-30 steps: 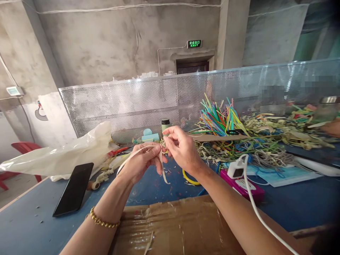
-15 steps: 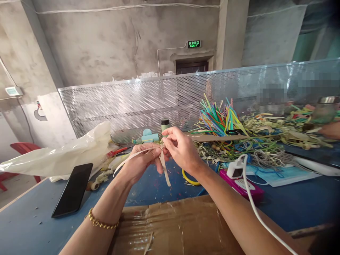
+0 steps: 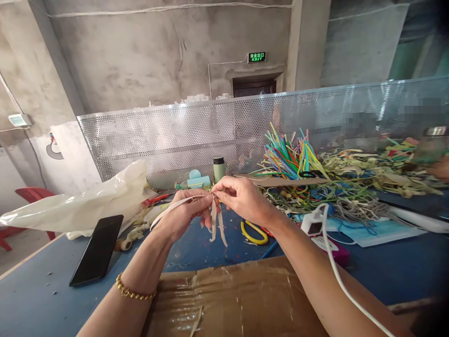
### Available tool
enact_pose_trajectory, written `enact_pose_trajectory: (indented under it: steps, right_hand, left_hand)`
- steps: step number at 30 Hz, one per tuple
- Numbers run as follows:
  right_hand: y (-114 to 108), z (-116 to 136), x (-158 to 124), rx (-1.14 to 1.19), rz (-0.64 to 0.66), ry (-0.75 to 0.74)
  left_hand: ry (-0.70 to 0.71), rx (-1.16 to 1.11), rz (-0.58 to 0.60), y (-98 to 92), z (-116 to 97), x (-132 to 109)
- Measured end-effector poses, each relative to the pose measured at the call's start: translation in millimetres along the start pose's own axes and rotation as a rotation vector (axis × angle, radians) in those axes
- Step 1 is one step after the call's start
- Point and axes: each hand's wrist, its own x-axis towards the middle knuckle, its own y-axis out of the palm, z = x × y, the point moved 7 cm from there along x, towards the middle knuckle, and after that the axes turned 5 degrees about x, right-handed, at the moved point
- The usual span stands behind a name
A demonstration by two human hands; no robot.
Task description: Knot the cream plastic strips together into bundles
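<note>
My left hand (image 3: 182, 216) and my right hand (image 3: 242, 199) meet above the blue table (image 3: 38, 290), both pinching pale beige strips (image 3: 214, 223). One strip curves left over my left hand; two ends hang down from between my fingertips. A small knot or bundle sits where the fingers meet, too small to make out. A gold bead bracelet (image 3: 135, 290) is on my left wrist.
A cardboard sheet (image 3: 228, 304) lies in front. A black phone (image 3: 94, 255) and a plastic bag (image 3: 84, 203) are at left. Yellow-handled scissors (image 3: 254, 231), a white charger with cable (image 3: 315, 222), and a heap of coloured strips (image 3: 315, 178) lie at right, before a perforated metal screen (image 3: 175, 135).
My right hand has dropped lower and a little to the right. Two strip ends now hang from the fingers instead of one, and the scissors show more fully.
</note>
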Motion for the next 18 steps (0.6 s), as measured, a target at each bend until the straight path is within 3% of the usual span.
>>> enact_pose_trajectory:
  steps: [5,13,18]
  right_hand:
    - [-5,10,-1,-0.117,-0.080,-0.056]
    - [-3,16,-1,-0.205,-0.102,-0.183]
    - [-12,15,-2,-0.241,-0.213,-0.191]
  left_hand:
    - [0.010,0.009,0.020,1.3,-2,0]
    - [0.016,0.023,0.039,1.4,-3,-1]
    - [0.001,-0.036,0.020,0.3,-2,-1]
